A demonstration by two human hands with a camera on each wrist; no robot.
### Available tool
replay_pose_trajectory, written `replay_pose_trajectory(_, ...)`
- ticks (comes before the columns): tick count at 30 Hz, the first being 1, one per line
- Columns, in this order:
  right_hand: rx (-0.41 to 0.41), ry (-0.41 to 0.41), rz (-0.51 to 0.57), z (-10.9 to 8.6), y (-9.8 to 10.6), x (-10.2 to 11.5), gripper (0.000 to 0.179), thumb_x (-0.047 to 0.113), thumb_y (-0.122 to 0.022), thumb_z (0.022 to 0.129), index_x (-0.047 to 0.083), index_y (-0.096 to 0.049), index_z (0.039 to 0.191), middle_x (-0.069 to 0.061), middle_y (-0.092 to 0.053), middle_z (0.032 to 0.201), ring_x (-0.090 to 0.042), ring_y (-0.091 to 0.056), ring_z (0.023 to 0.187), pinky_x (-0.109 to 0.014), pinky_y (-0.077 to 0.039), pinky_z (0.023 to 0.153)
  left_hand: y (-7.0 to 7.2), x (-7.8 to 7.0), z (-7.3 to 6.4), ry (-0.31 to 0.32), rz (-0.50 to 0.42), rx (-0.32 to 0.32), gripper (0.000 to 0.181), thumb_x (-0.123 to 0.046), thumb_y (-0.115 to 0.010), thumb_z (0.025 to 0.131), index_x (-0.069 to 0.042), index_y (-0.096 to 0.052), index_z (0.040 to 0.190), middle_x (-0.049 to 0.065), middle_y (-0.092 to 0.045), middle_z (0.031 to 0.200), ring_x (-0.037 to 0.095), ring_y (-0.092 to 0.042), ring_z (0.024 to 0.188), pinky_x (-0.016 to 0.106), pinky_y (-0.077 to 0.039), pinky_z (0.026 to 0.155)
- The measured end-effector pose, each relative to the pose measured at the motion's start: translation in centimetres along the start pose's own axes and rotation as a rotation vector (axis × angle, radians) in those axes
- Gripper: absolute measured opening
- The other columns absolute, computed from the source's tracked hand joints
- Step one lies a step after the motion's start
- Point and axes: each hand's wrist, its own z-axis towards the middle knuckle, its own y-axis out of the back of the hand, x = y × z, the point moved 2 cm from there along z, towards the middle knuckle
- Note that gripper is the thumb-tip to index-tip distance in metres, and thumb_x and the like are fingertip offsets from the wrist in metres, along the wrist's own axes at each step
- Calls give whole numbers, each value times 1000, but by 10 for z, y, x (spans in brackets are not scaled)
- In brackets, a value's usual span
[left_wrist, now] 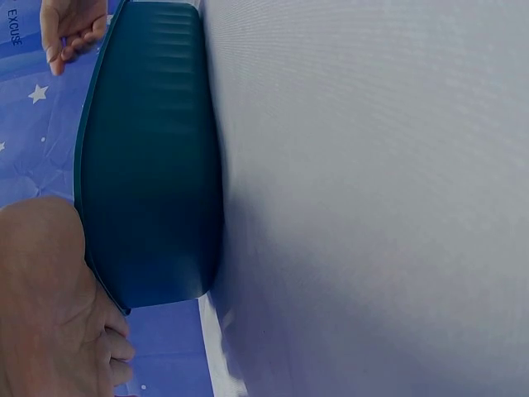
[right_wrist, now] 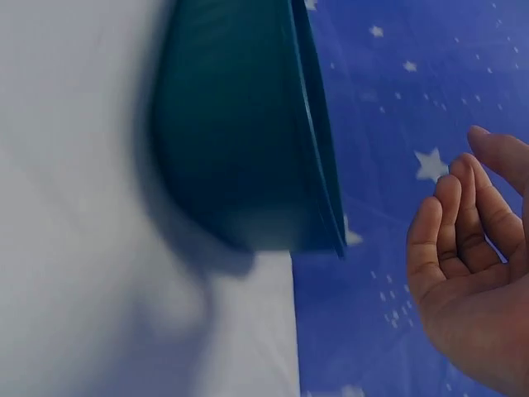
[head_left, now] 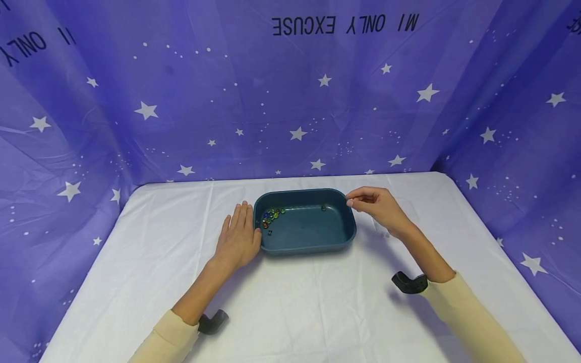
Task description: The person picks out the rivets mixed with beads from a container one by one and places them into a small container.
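A dark teal plastic tub (head_left: pixel 303 249) sits on the white cloth, with several coloured glass marbles (head_left: pixel 272 215) grouped at its left end. One lone marble (head_left: pixel 324 207) lies near its back right corner, and another (head_left: pixel 270 233) is at the front left. My left hand (head_left: pixel 238 239) lies against the tub's left end, fingers straight and thumb at the rim. Beside the right rim is my right hand (head_left: pixel 379 204), its fingers loosely bent. In the right wrist view, the thumb and fingertips (right_wrist: pixel 447 192) stand off the tub wall, and nothing shows between them.
A white cloth (head_left: pixel 313 302) covers the table. Purple curtains (head_left: pixel 254 101) with white stars hang behind it and on both sides. A black bent piece (head_left: pixel 410 283) sits at the right wrist, and a similar black piece (head_left: pixel 213 322) at the left.
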Motion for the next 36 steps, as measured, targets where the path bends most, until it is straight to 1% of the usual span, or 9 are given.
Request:
replay_pose_trajectory(5,72,-18,51,9,-26,-5,33,16,-71,94,-6,-67,118,-9,-70,107,-20,-66,94,-43,-53,89,0,0,0,-2,-3,0,65,-25,-41,104,11,-19,154,25,-14,162,38,-10,150,55,-11,117)
replay_pose_trajectory(7,106,-17,74,12,-37,-8,31,14,-71,94,-6,-68,118,-13,-69,109,-22,-66,95,-49,-52,90,1,0,0,-3,1,-4,65,-25,-41,104,11,-20,154,25,-14,162,38,-11,150,56,-11,117)
replay_pose_trajectory(12,155,-35,151,21,-65,-15,28,11,-72,93,-4,-69,116,-24,-66,115,-44,-61,107,-57,-47,94,0,0,1,-1,6,0,65,-25,-41,104,11,-20,154,25,-14,162,38,-12,150,56,-11,117)
replay_pose_trajectory(14,175,-41,176,24,-75,-18,29,11,-71,93,-7,-68,116,-29,-63,118,-50,-57,110,-58,-46,95,0,0,1,0,5,4,65,-25,-41,104,11,-19,154,25,-14,162,38,-11,150,55,-11,117)
replay_pose_trajectory(17,209,-45,183,29,-89,-20,31,10,-71,93,-10,-66,117,-29,-63,118,-51,-57,111,-57,-47,95,0,0,1,1,8,3,65,-25,-41,104,11,-19,154,25,-14,162,38,-11,150,56,-12,117)
replay_pose_trajectory(23,245,-65,128,36,-107,-19,34,12,-71,93,-10,-66,118,-9,-71,105,-46,-61,107,-53,-50,93,-1,0,0,-1,-2,11,66,-25,-41,104,10,-18,154,25,-13,162,37,-9,150,55,-11,117)
replay_pose_trajectory(25,253,-65,120,40,-111,-21,34,12,-71,93,-10,-66,118,-7,-72,103,-44,-62,106,-50,-51,92,-1,0,0,0,-6,16,66,-25,-40,104,10,-18,154,24,-12,162,37,-7,150,55,-10,117)
replay_pose_trajectory(30,287,-57,125,47,-123,-24,31,8,-69,94,-12,-66,117,-8,-71,104,-40,-63,105,-43,-54,90,-1,0,0,2,-8,21,66,-25,-40,104,10,-17,155,24,-12,163,37,-7,150,55,-9,118)
replay_pose_trajectory(36,326,-70,98,54,-136,-20,31,9,-70,93,-9,-68,118,-13,-71,111,-28,-66,102,-39,-55,88,0,-1,0,2,-1,8,66,-26,-41,104,10,-19,154,25,-14,162,39,-12,149,55,-11,117)
